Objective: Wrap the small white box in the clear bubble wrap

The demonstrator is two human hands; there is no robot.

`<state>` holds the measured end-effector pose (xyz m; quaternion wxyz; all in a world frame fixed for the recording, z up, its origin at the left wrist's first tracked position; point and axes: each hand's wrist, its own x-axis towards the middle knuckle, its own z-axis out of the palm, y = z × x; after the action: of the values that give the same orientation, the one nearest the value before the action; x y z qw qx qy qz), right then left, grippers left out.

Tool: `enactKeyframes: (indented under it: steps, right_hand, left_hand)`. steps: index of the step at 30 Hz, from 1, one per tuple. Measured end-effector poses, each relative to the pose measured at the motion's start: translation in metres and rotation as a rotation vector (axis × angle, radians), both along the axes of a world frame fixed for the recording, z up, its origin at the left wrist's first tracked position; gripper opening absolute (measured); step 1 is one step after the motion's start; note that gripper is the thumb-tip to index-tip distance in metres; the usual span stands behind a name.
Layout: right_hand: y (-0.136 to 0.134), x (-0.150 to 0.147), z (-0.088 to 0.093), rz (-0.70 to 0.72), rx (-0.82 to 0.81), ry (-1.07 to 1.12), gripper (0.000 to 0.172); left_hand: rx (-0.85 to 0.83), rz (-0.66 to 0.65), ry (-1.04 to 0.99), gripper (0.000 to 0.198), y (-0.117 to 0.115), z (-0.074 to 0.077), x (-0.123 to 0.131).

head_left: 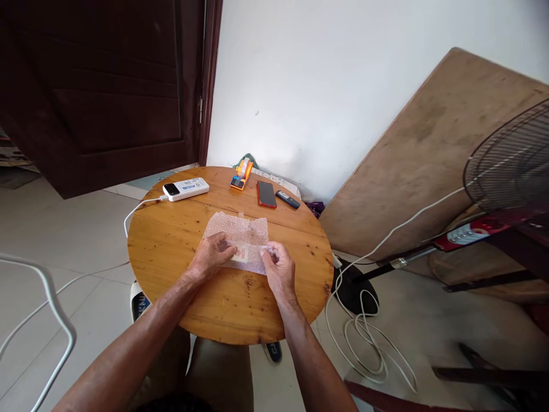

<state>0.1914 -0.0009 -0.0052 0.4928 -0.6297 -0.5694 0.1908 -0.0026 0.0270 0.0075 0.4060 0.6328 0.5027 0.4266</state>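
A sheet of bubble wrap [223, 227] lies on the round wooden table in front of me, with a small pale item with red print [241, 252] under or within its near part. My left hand [211, 253] is at the wrap's left side, thumb reaching over the pale item and fingers bent; whether it grips the wrap is hard to make out. At the right edge, my right hand [278, 264] pinches the bubble wrap between thumb and fingers.
On the wooden table [163, 252] are a white power bank [189, 188] with a cable, an orange tape dispenser [242, 174], a red-edged phone [266, 194] and a dark handheld device [287, 199]. A fan [510, 154] and looped white cable [364, 337] are at right.
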Motion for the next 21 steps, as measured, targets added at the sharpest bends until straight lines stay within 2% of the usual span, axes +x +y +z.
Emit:
enactKeyframes:
  steps: [4,5,7,9,11,17,21]
  right_hand:
    - [-0.015,-0.007,0.015,-0.071,0.305,-0.318,0.025]
    - [-0.02,-0.012,0.021,-0.057,0.377,-0.419,0.023]
    - [-0.031,-0.023,0.031,0.06,0.452,-0.585,0.022]
    - [-0.037,-0.035,0.036,0.219,0.429,-0.679,0.024]
    - [-0.036,-0.041,0.036,0.311,0.363,-0.708,0.028]
    - [-0.019,-0.036,0.026,0.384,0.278,-0.767,0.033]
    - [-0.019,-0.036,0.027,0.374,0.225,-0.868,0.032]
  left_hand:
    - [0.013,0.009,-0.005,0.019,0.0,-0.002,0.001]
    - [0.022,0.007,-0.001,0.018,0.0,-0.003,0.001]
    - [0.044,0.002,0.01,0.017,0.0,-0.004,0.001]
    - [0.063,0.015,0.035,0.016,-0.001,-0.003,0.001]
    - [0.072,0.049,0.071,0.016,-0.002,-0.001,0.0]
    - [0.083,0.063,0.105,0.013,-0.002,0.003,0.0]
    - [0.073,0.103,0.059,0.023,-0.002,0.0,-0.006]
